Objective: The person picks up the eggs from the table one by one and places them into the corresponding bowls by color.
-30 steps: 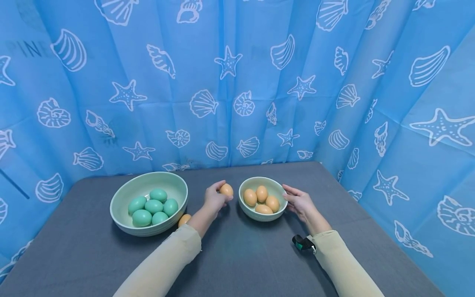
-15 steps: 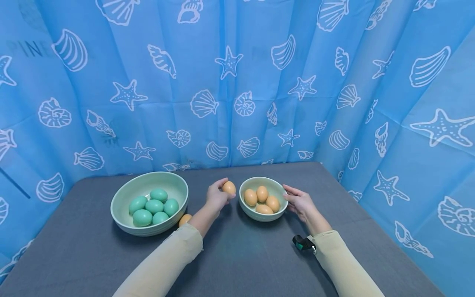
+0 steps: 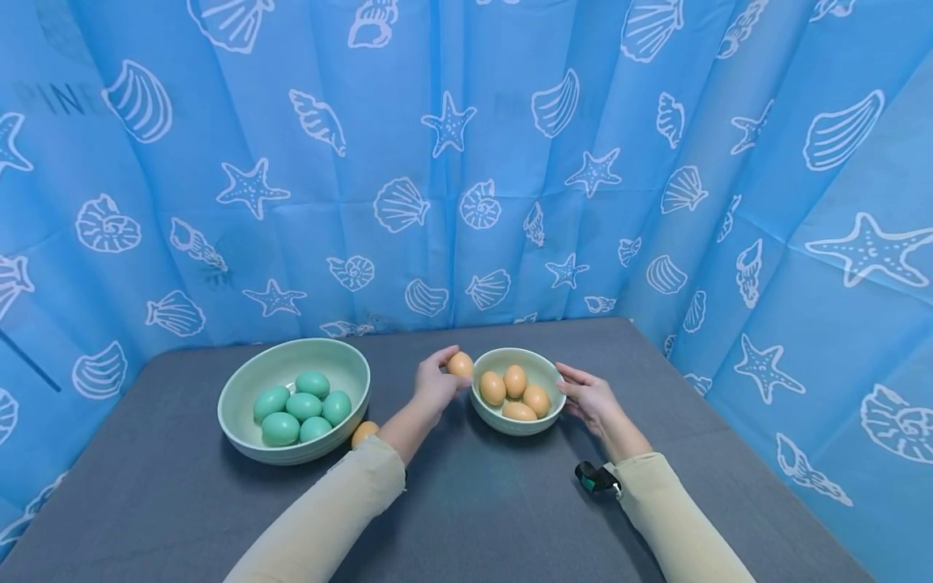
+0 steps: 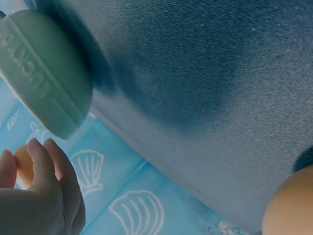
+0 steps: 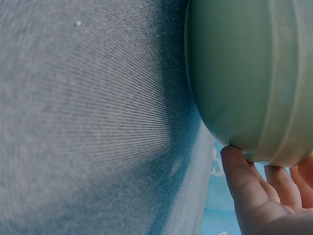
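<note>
My left hand [image 3: 436,384] pinches a brown egg [image 3: 460,364] at the left rim of the small green bowl [image 3: 513,424]. Several brown eggs [image 3: 535,400] lie inside that bowl. On its right side, my right hand [image 3: 592,402] touches the bowl with extended fingers. The right wrist view shows fingertips [image 5: 234,155] against the outer wall of the bowl. In the left wrist view the held egg [image 4: 24,164] is partly hidden by the fingers. Another brown egg [image 3: 364,432] lies on the table against the large green bowl [image 3: 240,380], partly covered by the left forearm.
Several green eggs [image 3: 280,428] sit in the large bowl at the left. A grey cloth [image 3: 466,510] covers the table. Blue curtains [image 3: 452,227] with white shells stand behind and to the right. A black strap [image 3: 595,477] hangs at the right sleeve.
My left hand has moved a little to the right with the brown egg, from beside the small bowl to its left rim. The right hand has stayed at the bowl.
</note>
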Available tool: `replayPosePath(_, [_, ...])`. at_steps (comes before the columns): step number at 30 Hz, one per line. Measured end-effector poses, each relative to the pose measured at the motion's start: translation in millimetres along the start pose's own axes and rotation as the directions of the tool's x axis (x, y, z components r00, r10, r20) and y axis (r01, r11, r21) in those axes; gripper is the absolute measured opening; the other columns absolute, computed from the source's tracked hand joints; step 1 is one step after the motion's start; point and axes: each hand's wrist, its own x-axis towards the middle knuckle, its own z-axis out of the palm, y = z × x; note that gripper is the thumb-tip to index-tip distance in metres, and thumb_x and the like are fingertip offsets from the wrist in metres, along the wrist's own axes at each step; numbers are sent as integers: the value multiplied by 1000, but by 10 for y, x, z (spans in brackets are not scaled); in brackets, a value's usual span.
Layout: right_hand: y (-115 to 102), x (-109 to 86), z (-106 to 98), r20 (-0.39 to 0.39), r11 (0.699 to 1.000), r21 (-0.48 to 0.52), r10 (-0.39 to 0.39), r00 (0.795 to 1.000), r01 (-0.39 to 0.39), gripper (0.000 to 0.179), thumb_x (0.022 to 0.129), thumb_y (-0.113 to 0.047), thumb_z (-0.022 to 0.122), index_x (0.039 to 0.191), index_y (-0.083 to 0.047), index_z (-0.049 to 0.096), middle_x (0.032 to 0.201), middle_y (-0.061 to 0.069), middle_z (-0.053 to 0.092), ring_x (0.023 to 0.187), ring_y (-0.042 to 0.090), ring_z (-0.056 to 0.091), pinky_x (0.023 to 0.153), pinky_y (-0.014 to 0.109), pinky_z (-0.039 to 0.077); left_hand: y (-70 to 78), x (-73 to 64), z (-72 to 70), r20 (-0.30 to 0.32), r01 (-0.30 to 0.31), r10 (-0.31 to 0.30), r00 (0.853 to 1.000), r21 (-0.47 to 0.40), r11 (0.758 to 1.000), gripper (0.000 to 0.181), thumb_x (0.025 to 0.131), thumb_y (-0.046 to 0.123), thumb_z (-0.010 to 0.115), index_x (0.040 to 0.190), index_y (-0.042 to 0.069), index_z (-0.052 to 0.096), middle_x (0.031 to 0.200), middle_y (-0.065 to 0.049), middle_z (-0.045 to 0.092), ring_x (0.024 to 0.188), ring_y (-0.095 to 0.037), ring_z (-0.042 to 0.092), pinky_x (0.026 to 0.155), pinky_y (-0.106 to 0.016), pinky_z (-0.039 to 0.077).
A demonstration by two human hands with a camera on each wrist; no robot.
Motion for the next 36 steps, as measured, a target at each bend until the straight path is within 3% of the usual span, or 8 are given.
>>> replayPosePath(7, [4,-3,-10,-2,1000,-1,2,1000,-2,54,104,-6,52,155,-2,33,157,25,31,140,38,38,110,48,45,6,10,87,23,-16,16,1000,-9,1000,62,85,-11,71,143,5,55,138,-19,55,108,-29,59,81,-37,60])
replayPosePath(17, [3,7,-13,0,1000,-4,9,1000,-9,54,105,-6,51,155,-3,32,158,24,30,142,38,37,114,52,38,17,9,212,89,-24,25,996,-9,1000,61,86,-10,71,143,3,55,135,-20,55,103,-25,59,72,-28,59])
replayPosePath(30, [-8,-9,-9,5,1000,1,3,1000,-3,54,104,-6,52,155,-2,33,157,25,31,141,38,37,112,50,42,34,1,420,164,-3,2,986,5,1000,60,86,-11,69,142,3,55,139,-20,55,107,-27,59,87,-41,60])
replayPosePath(36, [-10,-27,5,6,1000,-16,-7,1000,7,55,104,-5,51,155,0,32,157,28,31,141,40,38,105,44,50,17,12,504,202,-7,8,979,-8,1000,61,86,-11,69,143,3,54,141,-21,55,90,-19,60,76,-35,62])
